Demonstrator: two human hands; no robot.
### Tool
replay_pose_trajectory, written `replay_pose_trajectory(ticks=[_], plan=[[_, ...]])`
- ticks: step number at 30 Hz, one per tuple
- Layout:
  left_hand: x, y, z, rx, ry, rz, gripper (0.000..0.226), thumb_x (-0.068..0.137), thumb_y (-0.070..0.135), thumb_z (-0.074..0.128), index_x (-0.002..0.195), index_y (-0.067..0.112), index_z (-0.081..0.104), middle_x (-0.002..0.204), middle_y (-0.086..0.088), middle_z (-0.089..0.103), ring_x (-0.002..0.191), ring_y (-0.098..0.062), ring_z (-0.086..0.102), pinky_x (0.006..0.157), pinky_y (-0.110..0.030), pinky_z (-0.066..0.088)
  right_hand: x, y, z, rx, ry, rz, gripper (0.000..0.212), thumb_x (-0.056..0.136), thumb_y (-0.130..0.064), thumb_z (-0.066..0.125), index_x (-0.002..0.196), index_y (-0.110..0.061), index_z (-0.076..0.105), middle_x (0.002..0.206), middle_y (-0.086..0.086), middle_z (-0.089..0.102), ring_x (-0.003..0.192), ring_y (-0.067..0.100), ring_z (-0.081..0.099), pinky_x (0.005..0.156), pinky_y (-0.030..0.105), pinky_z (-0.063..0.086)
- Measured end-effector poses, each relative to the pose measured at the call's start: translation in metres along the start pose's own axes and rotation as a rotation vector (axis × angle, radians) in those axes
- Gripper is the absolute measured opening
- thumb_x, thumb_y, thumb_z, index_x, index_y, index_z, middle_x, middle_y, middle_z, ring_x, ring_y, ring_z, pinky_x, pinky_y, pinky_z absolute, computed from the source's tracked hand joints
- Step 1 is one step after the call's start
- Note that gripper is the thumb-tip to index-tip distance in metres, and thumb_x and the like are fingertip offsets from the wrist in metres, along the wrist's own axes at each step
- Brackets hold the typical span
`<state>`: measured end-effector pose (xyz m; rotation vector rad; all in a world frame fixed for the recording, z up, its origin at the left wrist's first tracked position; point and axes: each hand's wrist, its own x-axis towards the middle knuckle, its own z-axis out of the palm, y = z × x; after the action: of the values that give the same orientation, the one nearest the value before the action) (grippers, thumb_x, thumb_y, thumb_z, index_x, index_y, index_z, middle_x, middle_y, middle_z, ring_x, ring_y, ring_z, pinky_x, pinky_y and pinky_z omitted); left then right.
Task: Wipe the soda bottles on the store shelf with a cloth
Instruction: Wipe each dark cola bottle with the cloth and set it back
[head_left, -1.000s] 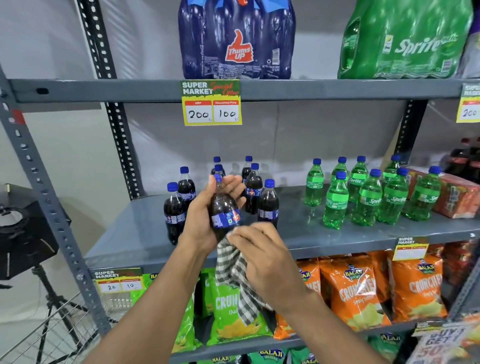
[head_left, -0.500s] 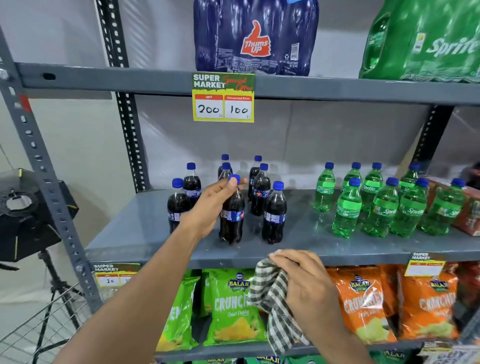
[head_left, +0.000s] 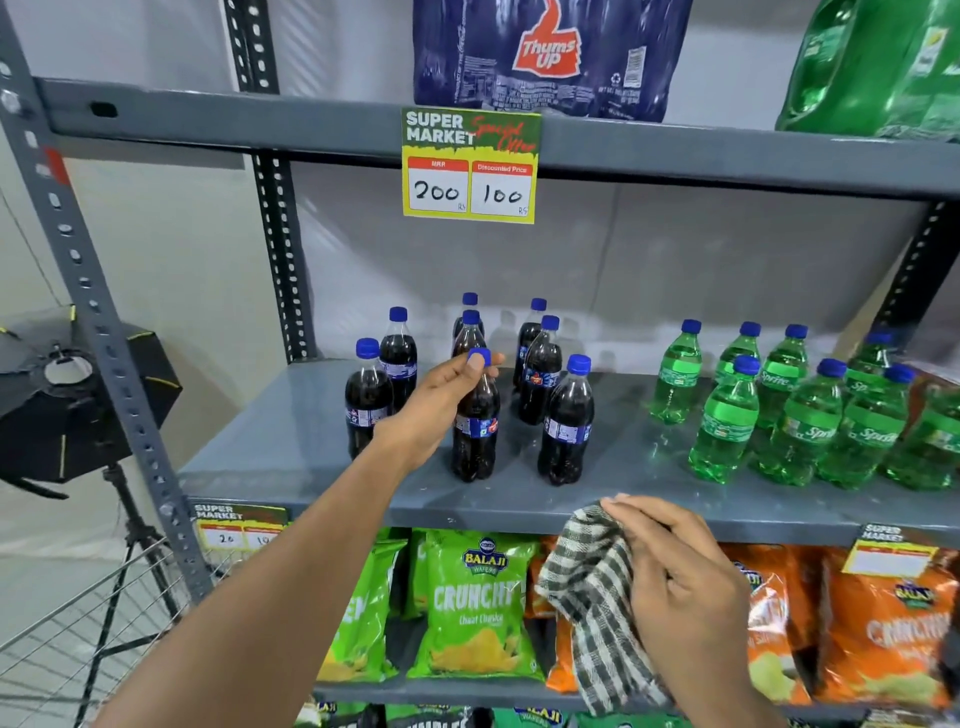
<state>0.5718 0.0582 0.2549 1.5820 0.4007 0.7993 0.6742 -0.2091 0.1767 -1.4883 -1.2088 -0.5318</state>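
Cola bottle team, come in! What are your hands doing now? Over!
Left hand gripping cola bottle at its cap, bottle standing on shelf. Right hand holding checked cloth below shelf edge. Nothing blocking.

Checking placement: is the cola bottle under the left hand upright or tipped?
Upright: the cola bottle stands base-down on the shelf, left hand at its cap.

**Blue Caps, Dark Cola, Green Soda**

Dark cola plastic bottles (head_left: 476, 421) wear blue caps and blue labels; clear green plastic soda bottles (head_left: 722, 426) carry blue caps too. The soft woven cloth (head_left: 592, 587) is black-and-white checked, the metal shelf (head_left: 291, 457) plain grey
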Motion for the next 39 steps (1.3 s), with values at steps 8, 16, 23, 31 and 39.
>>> replay_pose_trajectory(ticks=[8,16,23,31,39], plan=[[-0.002,0.023,0.004,0.098,0.077,0.087,0.048,0.09,0.052,0.058,0.133,0.03,0.061,0.138,0.004,0.062,0.131,-0.015,0.053,0.115,-0.049,0.037,-0.001,-0.005,-0.003,-0.002,-0.001,-0.002,0.068,0.071,0.03,0.065,0.111,-0.024,0.072,0.109,-0.003,0.07,0.102,0.012,0.067,0.09,0.018,0.053],[-0.01,0.054,0.071,0.409,0.073,0.498,0.047,0.096,0.048,0.054,0.141,0.033,0.05,0.135,0.021,0.055,0.116,0.015,0.049,0.097,-0.003,0.034,0.009,-0.006,-0.012,0.017,0.011,0.009,0.062,0.076,0.027,0.063,0.114,-0.02,0.072,0.111,-0.004,0.068,0.106,0.014,0.065,0.09,0.024,0.054],[0.026,0.035,0.098,0.258,-0.126,0.101,0.054,0.102,0.032,0.056,0.151,0.018,0.036,0.154,-0.003,0.045,0.14,-0.018,0.042,0.114,-0.037,0.035,0.031,-0.003,-0.014,-0.067,0.023,-0.054,0.052,0.078,0.025,0.063,0.112,-0.012,0.075,0.11,-0.003,0.067,0.106,0.014,0.063,0.096,0.015,0.048],[0.032,0.014,0.103,0.322,-0.142,0.001,0.039,0.095,0.051,0.054,0.119,0.024,0.068,0.126,0.002,0.067,0.122,-0.015,0.057,0.109,-0.039,0.04,0.059,0.014,0.0,-0.139,0.009,-0.094,0.049,0.077,0.025,0.061,0.11,-0.007,0.076,0.107,0.005,0.069,0.101,0.024,0.062,0.089,0.039,0.055],[0.015,0.025,0.104,-0.016,-0.131,0.092,0.026,0.1,0.028,0.06,0.111,0.009,0.074,0.108,0.0,0.078,0.101,-0.013,0.072,0.086,-0.027,0.056,0.098,0.016,0.006,-0.22,-0.036,-0.139,0.044,0.079,0.02,0.058,0.111,-0.005,0.074,0.104,0.006,0.069,0.095,0.026,0.058,0.082,0.04,0.054]])
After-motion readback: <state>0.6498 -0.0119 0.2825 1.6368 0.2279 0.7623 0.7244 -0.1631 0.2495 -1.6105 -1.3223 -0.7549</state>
